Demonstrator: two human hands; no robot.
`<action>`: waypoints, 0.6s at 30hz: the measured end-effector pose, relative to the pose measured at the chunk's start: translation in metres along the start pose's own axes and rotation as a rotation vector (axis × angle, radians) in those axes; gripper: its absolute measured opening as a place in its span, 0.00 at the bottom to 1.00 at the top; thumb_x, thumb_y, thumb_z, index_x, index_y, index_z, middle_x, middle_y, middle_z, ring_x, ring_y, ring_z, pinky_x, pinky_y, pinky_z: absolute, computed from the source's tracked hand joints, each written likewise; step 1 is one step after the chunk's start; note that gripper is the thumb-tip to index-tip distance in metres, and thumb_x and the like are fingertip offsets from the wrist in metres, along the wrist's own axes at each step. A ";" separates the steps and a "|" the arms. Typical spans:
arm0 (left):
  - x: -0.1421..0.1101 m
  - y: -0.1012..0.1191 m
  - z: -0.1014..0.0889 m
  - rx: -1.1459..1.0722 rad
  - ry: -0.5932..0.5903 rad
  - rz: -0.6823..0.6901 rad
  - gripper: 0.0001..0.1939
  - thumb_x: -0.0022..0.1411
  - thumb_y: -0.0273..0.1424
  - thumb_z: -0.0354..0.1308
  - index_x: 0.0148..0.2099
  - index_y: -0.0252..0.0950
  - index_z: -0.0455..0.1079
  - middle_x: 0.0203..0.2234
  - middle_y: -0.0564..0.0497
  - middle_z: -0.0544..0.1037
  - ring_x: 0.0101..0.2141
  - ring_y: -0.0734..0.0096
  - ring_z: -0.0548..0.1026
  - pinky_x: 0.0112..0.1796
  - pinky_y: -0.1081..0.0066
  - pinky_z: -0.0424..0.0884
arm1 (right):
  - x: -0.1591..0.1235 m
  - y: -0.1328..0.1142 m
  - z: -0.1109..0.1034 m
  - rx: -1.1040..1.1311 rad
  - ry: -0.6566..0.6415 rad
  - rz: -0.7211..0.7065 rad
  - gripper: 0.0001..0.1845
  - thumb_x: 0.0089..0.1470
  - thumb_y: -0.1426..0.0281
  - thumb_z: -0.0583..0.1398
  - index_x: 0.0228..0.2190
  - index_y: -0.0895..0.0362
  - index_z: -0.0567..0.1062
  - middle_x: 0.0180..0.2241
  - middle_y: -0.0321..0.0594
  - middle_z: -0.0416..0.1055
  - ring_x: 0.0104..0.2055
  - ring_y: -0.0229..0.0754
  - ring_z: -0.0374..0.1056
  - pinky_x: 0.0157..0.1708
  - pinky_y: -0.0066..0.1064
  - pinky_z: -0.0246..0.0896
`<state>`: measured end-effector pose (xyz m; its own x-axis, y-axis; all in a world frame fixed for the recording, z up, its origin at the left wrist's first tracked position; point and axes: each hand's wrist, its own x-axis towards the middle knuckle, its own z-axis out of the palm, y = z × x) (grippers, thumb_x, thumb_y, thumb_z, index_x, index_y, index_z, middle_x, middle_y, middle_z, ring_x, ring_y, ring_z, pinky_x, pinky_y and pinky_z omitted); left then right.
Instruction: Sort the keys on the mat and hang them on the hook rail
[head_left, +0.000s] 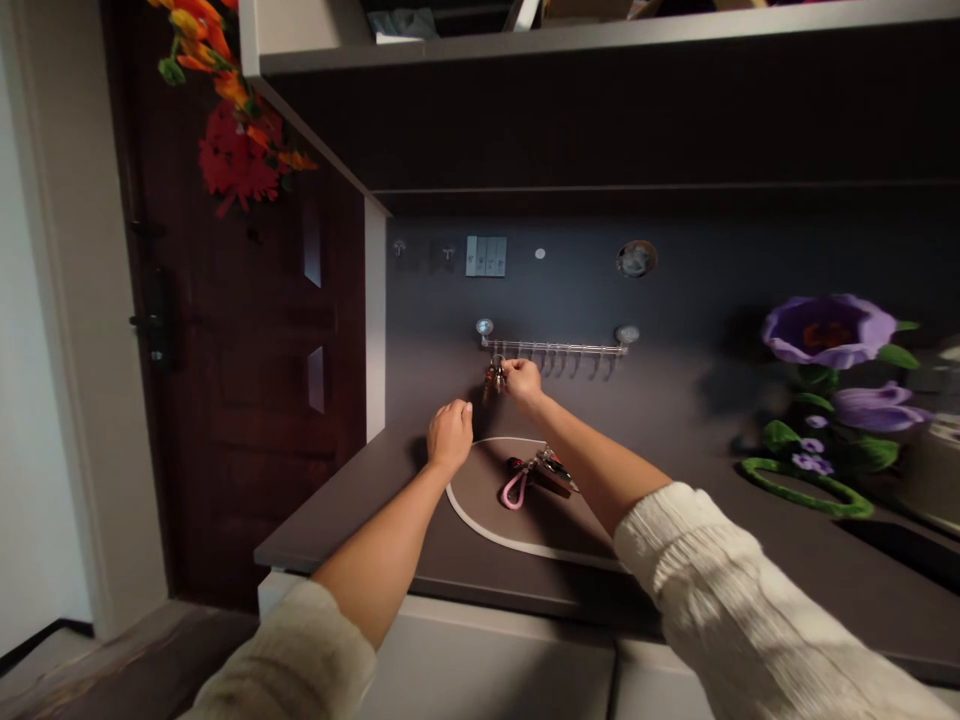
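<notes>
A bunch of keys (491,378) hangs at the left end of a clear hook rail (555,347) on the dark back wall. My right hand (523,382) pinches the top of the bunch, close under the rail. Lower and to the left, my left hand (451,436) hovers above the counter, its fingers curled in and nothing seen sticking out of them. On a brown mat (480,515) with a pale rim lies a second bunch of keys with a pink loop strap (514,491); my right forearm partly covers this mat.
Purple artificial flowers (829,335) stand on the counter (352,530) at the right. Overhead runs a shelf (600,40). Wall switches (486,257) and small hooks sit above the rail. A dark red door (255,400) and hanging orange flowers (199,40) are at the left.
</notes>
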<state>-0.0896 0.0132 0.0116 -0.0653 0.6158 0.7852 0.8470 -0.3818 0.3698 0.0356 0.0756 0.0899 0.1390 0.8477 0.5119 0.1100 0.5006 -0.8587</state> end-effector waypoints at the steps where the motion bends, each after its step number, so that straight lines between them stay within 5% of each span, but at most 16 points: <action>1: 0.000 0.001 0.000 0.013 0.002 0.008 0.17 0.64 0.33 0.37 0.33 0.37 0.66 0.31 0.44 0.74 0.33 0.64 0.69 0.33 0.69 0.58 | 0.001 -0.001 0.003 0.031 0.020 0.052 0.10 0.48 0.69 0.54 0.18 0.58 0.66 0.16 0.36 0.65 0.16 0.32 0.57 0.19 0.27 0.57; 18: -0.002 0.004 0.001 0.123 -0.025 0.027 0.17 0.64 0.33 0.38 0.35 0.36 0.67 0.32 0.47 0.74 0.35 0.68 0.69 0.36 0.71 0.59 | 0.011 0.015 0.023 0.180 0.186 0.211 0.09 0.49 0.76 0.54 0.19 0.60 0.66 0.14 0.33 0.63 0.15 0.31 0.61 0.17 0.24 0.63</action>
<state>-0.0853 0.0115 0.0111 -0.0298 0.6239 0.7809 0.9068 -0.3118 0.2837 0.0164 0.0969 0.0819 0.3197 0.8975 0.3036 -0.1140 0.3546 -0.9281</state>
